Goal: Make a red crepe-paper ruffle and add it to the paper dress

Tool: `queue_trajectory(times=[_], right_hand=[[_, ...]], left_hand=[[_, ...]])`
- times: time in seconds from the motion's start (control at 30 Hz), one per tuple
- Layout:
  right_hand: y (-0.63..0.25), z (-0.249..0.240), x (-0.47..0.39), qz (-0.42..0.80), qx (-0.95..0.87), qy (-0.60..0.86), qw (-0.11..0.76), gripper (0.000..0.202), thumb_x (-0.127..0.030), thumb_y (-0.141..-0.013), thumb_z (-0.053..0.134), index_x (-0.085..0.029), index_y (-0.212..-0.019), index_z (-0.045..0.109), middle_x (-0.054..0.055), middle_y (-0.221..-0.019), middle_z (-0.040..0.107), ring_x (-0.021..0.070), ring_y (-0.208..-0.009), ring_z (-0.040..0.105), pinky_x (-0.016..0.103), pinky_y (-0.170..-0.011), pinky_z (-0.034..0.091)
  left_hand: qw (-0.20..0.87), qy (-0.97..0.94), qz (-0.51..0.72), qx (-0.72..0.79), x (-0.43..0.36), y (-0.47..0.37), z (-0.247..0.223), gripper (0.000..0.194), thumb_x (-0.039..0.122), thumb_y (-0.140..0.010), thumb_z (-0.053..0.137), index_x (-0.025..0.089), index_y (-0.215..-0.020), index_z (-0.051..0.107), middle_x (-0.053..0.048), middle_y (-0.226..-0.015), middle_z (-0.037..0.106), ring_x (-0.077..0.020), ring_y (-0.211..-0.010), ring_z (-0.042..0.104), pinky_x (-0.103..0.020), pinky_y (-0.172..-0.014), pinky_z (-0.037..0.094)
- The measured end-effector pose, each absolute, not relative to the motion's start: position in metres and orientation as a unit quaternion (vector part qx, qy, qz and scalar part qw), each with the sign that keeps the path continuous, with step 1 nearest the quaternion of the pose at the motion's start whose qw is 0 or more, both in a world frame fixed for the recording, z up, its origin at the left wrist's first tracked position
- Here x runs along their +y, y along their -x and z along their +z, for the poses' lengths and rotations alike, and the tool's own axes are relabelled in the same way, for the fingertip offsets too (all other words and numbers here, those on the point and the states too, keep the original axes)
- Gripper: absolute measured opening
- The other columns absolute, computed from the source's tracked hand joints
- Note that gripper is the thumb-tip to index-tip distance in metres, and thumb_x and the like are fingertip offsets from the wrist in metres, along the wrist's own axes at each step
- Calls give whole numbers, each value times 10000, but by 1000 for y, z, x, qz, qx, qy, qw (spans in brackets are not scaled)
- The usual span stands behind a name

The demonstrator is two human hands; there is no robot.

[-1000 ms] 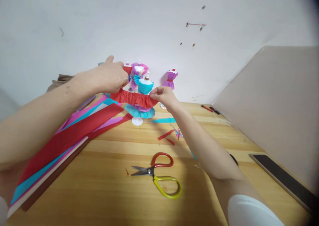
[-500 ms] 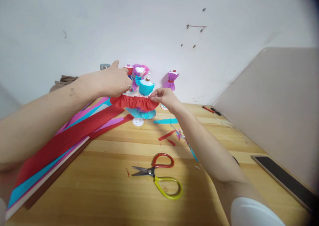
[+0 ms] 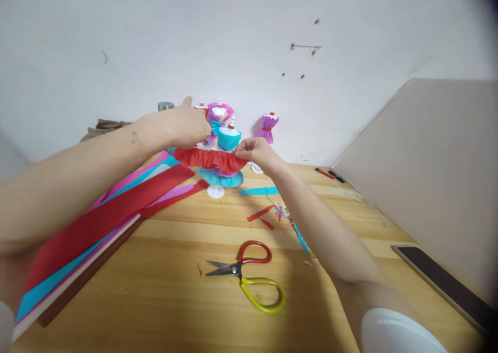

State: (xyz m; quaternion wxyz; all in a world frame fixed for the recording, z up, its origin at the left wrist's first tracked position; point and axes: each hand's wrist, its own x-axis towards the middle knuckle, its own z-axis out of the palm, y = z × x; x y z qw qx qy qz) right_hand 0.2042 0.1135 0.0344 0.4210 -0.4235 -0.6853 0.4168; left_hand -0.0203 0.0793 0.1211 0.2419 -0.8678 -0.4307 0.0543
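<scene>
- The right hand (image 3: 254, 153) has thumb and fingers pinching the right end of a red gathered crepe strip (image 3: 210, 159), which is crinkly and bunched into a proper ruffle.
- The left hand (image 3: 189, 127) is at the strip's other end, one digit sticking up and the rest curled over; the fingertips are hidden, so can't tell if it's pinching anything.
- That ruffle hangs over the far middle of the wooden table (image 3: 171, 291), across the front of a mini dress form (image 3: 229, 139) with a smooth teal bodice, white top, brown neck cap and beady white finial. Can't tell if they touch.
- Below it peek a teal pleated skirt (image 3: 221, 178) with a purplish layer, and a flat white disc (image 3: 216, 192); the specks on that are too tiny to read.
- Farther back by the wall, to the right: a purple gathered dress (image 3: 267, 128) on another form, cinched with a red band.
- Left side: overlapping long flat paper sheets (image 3: 112, 215) in red, blue, pink, cream and brown.
- Near middle: scissors (image 3: 234, 270), blades parted, one loop red, one yellow.
- Red scraps (image 3: 260, 213) and a teal strip (image 3: 259, 191) lie farther off.
- Far left, a shiny grey round-topped object (image 3: 166, 106), partly hidden; contents, if any, can't be seen.
</scene>
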Motion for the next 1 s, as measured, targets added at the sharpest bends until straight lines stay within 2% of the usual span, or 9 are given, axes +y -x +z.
queue_trajectory(times=[0.13, 0.2, 0.3, 0.43, 0.63, 0.73, 0.83, 1.0], right_hand=[[-204, 32, 116, 426, -678, 425, 422, 126, -96, -613, 767, -170, -619, 666, 12, -601, 660, 133, -581, 586, 271, -601, 496], [-205, 31, 117, 429, -676, 425, 423, 139, -107, -615, 786, -172, -625, 663, 9, -599, 652, 135, -574, 584, 279, -605, 497], [-206, 29, 119, 435, -672, 423, 425, 147, -134, -612, 806, -173, -640, 667, 11, -609, 656, 138, -577, 591, 284, -606, 500], [-207, 27, 122, 443, -667, 420, 427, 150, -176, -594, 808, -177, -643, 666, 9, -603, 657, 136, -576, 591, 270, -582, 500], [-208, 22, 126, 451, -661, 415, 433, 188, -188, -577, 824, -179, -680, 668, 12, -624, 665, 140, -589, 603, 275, -596, 512], [-209, 21, 127, 454, -657, 411, 439, 216, -192, -588, 834, -185, -727, 669, 12, -632, 667, 148, -601, 610, 288, -613, 519], [-210, 20, 127, 454, -663, 407, 433, 192, -206, -606, 827, -172, -748, 702, 26, -656, 685, 158, -622, 621, 304, -642, 527], [-209, 20, 130, 443, -685, 403, 416, 151, -221, -616, 824, -152, -727, 749, 25, -640, 690, 165, -628, 620, 315, -664, 522]], left_hand=[[195, 881, -75, -425, 97, 28, 113, 92, 170, -724, 611, 175, -644, 657, -24, -580, 495, -279, -913, 607, -548, -1045, 305], [195, 882, -92, -418, 105, 32, 110, 114, 226, -750, 618, 175, -661, 667, -18, -572, 489, -270, -890, 616, -546, -1039, 321], [217, 884, -55, -410, 110, 32, 109, 162, 263, -770, 609, 173, -644, 656, -16, -562, 494, -258, -867, 626, -547, -1052, 328], [259, 873, 10, -412, 110, 25, 114, 202, 225, -783, 594, 183, -590, 630, -27, -561, 517, -267, -893, 635, -578, -1091, 284], [274, 865, 45, -419, 93, 5, 126, 312, 182, -811, 622, 175, -505, 563, -8, -515, 505, -265, -931, 636, -644, -1146, 201], [301, 860, 47, -409, 76, -4, 133, 335, 95, -831, 598, 157, -509, 534, -23, -539, 540, -264, -1033, 618, -597, -1174, 205], [332, 846, 70, -411, 70, -8, 137, 307, 45, -811, 590, 147, -525, 546, -21, -552, 552, -252, -1020, 623, -588, -1169, 231], [330, 862, 35, -383, 84, -4, 134, 304, 102, -776, 643, 185, -494, 567, -16, -507, 536, -265, -980, 647, -568, -1180, 252]])
